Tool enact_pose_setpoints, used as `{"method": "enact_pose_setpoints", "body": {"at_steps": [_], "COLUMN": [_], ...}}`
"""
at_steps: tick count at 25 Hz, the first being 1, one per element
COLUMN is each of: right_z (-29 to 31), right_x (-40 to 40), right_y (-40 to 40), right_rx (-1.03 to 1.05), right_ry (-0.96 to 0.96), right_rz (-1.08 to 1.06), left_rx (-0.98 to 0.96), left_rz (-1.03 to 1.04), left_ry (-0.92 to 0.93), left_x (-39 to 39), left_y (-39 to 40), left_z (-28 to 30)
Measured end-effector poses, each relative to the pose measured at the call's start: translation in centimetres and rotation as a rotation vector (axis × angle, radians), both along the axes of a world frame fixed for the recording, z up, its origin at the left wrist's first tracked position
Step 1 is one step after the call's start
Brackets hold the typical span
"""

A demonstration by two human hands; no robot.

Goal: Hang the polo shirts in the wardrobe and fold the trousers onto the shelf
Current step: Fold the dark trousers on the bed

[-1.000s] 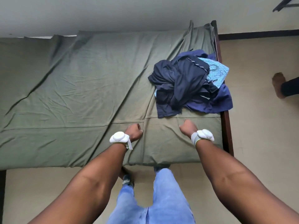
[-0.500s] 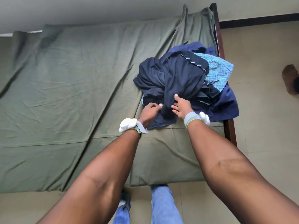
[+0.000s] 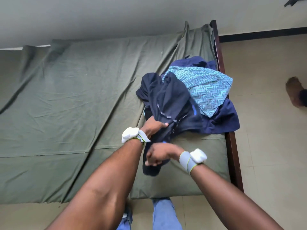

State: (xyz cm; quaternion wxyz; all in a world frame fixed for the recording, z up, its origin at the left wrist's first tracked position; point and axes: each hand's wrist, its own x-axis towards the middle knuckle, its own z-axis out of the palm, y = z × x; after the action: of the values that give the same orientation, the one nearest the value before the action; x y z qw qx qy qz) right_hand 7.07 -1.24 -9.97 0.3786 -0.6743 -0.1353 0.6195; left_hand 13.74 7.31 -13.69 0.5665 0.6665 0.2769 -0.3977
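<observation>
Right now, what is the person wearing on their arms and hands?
Both forearms are bare, with no sleeves or gloves. Behind the left hand sits a rounded white device on a grey wrist strap edged in yellow-green. Behind the right hand, a matching white device sits on a grey band.

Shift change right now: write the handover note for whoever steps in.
Left hand grips the dark navy garment near its striped trim.
Right hand grips the same garment's lower end, drawn toward the near edge of the bed.
The zigzag turquoise piece and other navy clothes lie piled by the bed's right edge.
Done: nothing hung or folded.
Left: everything; no wardrobe or shelf in view.
</observation>
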Motion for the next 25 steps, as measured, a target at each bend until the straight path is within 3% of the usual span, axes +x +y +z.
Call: {"method": "enact_pose_setpoints", "body": {"at_steps": [2, 4, 5, 8, 10, 13, 16, 18, 20, 23, 25], "right_z": [-0.2, -1.4, -2.3, -2.2, -1.4, 3.6, 8.0, 10.7, 13.4, 18.6, 22.1], "right_x": [-3.0, -5.6, -6.4, -6.2, -4.9, -3.0, -2.8, -4.4, -6.6, -9.1, -10.5], "right_y": [0.9, 0.6, -0.1, -2.2, -2.3, 0.5, 5.3, 9.5, 13.5, 18.7, 22.6], "right_rx": [-0.038, -0.161, -0.214, -0.140, 0.094, 0.324, 0.346, 0.364, 0.383, 0.471, 0.505], "right_ry": [-0.002, -0.046, 0.004, 0.410, 0.609, 0.624, 0.508, 0.496, 0.498, 0.507, 0.496], "right_rz": [0.095, -0.032, -0.248, -1.278, -1.614, -1.551, -1.317, -1.280, -1.342, -1.478, -1.573], "left_rx": [0.044, -0.006, -0.055, -0.105, -0.158, -0.266, -0.300, -0.291, -0.129, 0.341, 0.401], "left_rz": [0.014, 0.186, 0.296, 0.417, 0.394, 0.296, 0.314, 0.354, 0.410, 0.311, 0.211], "left_ry": [0.051, 0.100, 0.137, 0.197, 0.125, 0.146, 0.135, 0.056, -0.101, -0.478, -0.708], "left_x": [-1.3, -2.8, -3.6, -5.5, -6.3, -9.0, -11.4, -12.9, -14.6, -18.6, -23.0], "left_y": [1.5, 3.2, 3.8, 5.6, 7.9, 11.9, 16.3, 19.7, 23.3, 27.5, 29.6], "left_z": [-1.8, -0.4, 1.7, 8.5, 12.3, 16.5, 18.8, 20.1, 20.7, 21.6, 23.1]}}
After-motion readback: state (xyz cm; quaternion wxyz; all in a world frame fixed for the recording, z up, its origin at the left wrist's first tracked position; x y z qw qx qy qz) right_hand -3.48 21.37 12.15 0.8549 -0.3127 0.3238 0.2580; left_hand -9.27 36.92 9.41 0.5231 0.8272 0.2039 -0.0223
